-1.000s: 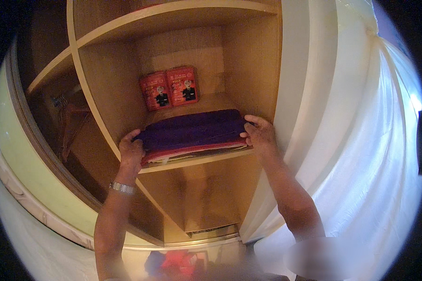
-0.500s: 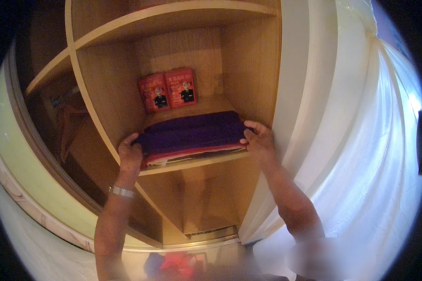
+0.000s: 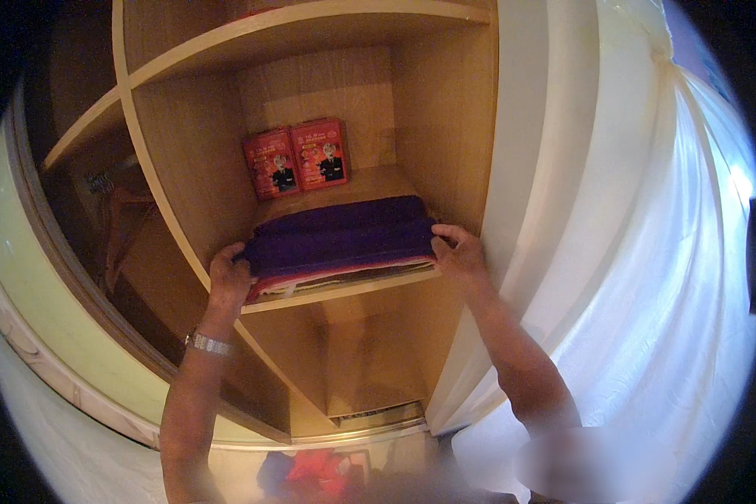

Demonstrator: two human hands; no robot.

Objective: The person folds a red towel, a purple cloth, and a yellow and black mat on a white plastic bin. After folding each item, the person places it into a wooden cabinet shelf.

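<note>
A folded dark purple garment [image 3: 338, 235] tops a stack of folded clothes [image 3: 353, 275] on a wooden cupboard shelf. Below it show red, white and dark layers, too thin at the edge to name. My left hand [image 3: 229, 273], a metal-banded watch on its wrist, pinches the purple garment's near left corner. At the opposite end, my right hand [image 3: 459, 254] grips the right edge with thumb and bent fingers. The stack lies flat along the shelf's front edge.
Two red boxes [image 3: 296, 158] with a printed figure stand behind the stack. Hangers [image 3: 122, 223] hang in the dark compartment at left. White draped fabric [image 3: 638, 277] is at right. Red and dark blue cloth [image 3: 315, 473] lies low in front of the cupboard.
The view has shifted slightly. Both hands keep their hold on the purple garment's ends, and the right fingers have shifted a little at its edge.
</note>
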